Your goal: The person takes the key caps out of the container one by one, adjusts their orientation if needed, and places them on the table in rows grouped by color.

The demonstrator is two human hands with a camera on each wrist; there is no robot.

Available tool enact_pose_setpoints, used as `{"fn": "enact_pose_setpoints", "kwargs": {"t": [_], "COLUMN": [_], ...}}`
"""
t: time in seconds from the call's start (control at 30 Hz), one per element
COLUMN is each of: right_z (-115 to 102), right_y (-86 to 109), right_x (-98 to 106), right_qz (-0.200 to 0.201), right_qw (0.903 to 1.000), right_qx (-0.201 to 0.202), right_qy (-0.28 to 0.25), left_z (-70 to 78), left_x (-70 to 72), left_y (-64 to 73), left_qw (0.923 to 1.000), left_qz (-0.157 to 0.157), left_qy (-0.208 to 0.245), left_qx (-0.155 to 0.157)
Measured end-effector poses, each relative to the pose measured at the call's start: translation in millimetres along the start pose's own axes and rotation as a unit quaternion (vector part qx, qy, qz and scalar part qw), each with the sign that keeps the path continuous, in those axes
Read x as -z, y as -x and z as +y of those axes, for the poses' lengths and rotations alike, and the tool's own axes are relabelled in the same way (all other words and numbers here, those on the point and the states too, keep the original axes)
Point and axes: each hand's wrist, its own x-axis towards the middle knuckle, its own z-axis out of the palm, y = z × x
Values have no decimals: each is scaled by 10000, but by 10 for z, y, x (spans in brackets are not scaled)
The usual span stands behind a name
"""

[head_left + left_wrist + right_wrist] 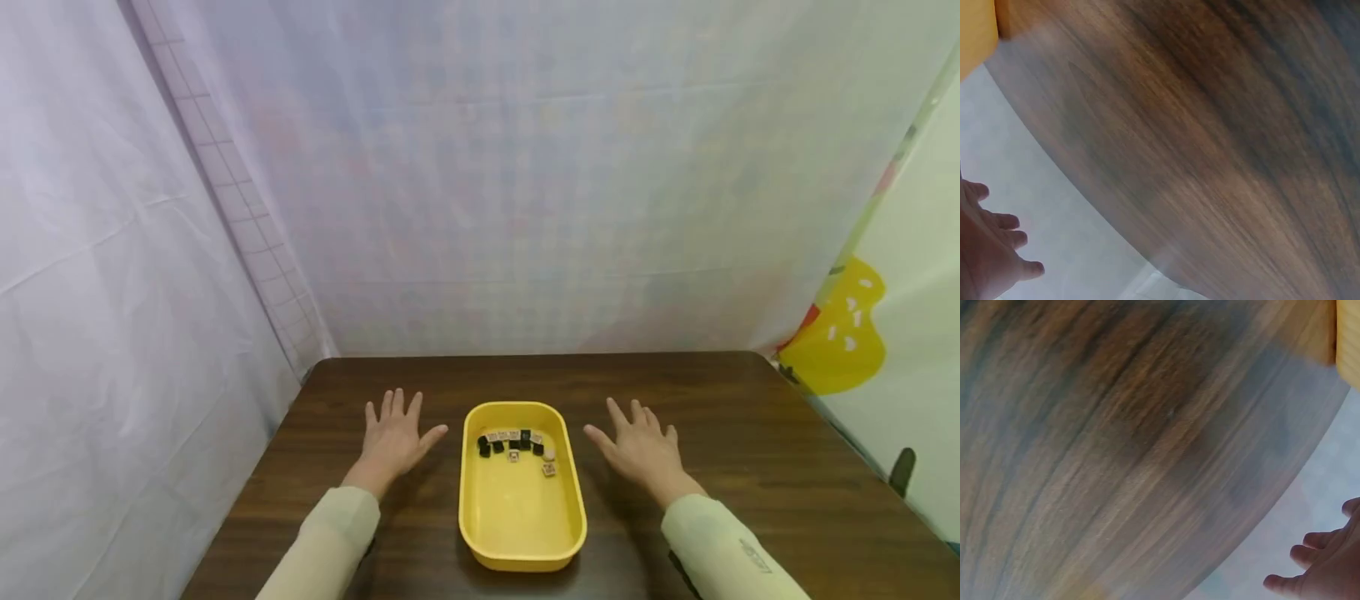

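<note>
- Background: a pale, wrinkled sheet (510,217) hangs behind the surface (765,442). A plain white curtain (105,350) covers the left side; a narrow grid-patterned strip (247,208) shows between the two.
- Right side: a light cloth (922,358) bears a large yellow shape (843,342) with white marks.
- Surface: dark brown with visible wood grain; far corners rounded.
- Container: a yellow tray (517,521), oblong with rounded corners, sits upright on the surface between the two hands, its long side running away from the person.
- Contents: small black blocks (525,440) and pale blocks (549,470) with printed faces lie in the far half of the tray. Most are grouped in a loose row; one printed block lies just in front of it, another nearer the tray's right wall. A pale round piece (550,455) lies close to the latter.
- Left grip (393,442): bare hand, unclosed, fingers extended and spread, left of the tray and apart from it.
- Right grip (641,446): bare hand, likewise unclosed with fingers spread, right of the tray and apart from it.
- Clothing: both forearms wear pale sleeves (330,533); the right one carries dark lettering, not legible.
</note>
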Motion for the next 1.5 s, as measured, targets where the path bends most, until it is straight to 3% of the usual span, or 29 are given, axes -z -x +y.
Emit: {"fn": "enact_pose_setpoints", "kwargs": {"t": [0.37,0.53,0.77,0.93,1.23,1.5], "right_z": [-133,-192,-266,-311,-358,-427], "right_y": [-34,-46,-52,-66,-79,-85], "right_x": [31,38,32,19,-40,-73], "right_qz": [-163,-361,-579,-755,-831,-633], "right_qw": [9997,9971,9816,9683,9547,9523], "right_qx": [108,203,214,251,130,324], "right_qy": [-135,-634,-1807,-2366,-2855,-2967], "left_z": [64,97,197,249,363,424], "left_x": [-5,-5,36,47,66,46], "left_y": [-22,-43,-52,-41,-41,-58], "left_qw": [9996,9993,9986,9980,9961,9910], "left_qz": [118,204,126,102,-96,-202], "left_qy": [230,301,456,533,668,1006], "left_qx": [-84,-133,-241,-331,-566,-855]}}
